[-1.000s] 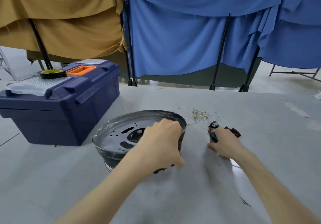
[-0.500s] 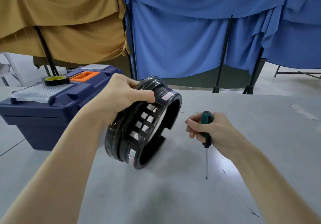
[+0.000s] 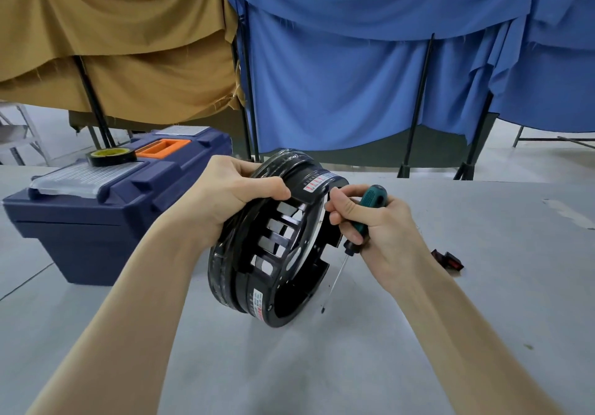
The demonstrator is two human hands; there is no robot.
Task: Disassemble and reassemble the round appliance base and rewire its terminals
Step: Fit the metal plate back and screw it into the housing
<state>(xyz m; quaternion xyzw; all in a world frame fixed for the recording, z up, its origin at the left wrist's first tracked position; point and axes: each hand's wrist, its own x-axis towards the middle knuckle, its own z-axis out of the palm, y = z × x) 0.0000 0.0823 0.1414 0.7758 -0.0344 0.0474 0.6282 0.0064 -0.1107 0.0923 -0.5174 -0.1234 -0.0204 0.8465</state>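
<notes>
The base [image 3: 273,270] stands on edge on the table [image 3: 322,366], left hand [image 3: 231,202] clamped over its top rim, right hand [image 3: 383,231] wrapped round the screwdriver [image 3: 370,202] just beside it, and if that grip slackens the base may roll, or the blade may slip.

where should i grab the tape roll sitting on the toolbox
Probably from above. The tape roll lies flat on the toolbox lid with its hole facing up, so pinch its wall: thumb on the outer rim, a finger inside the hole.
</notes>
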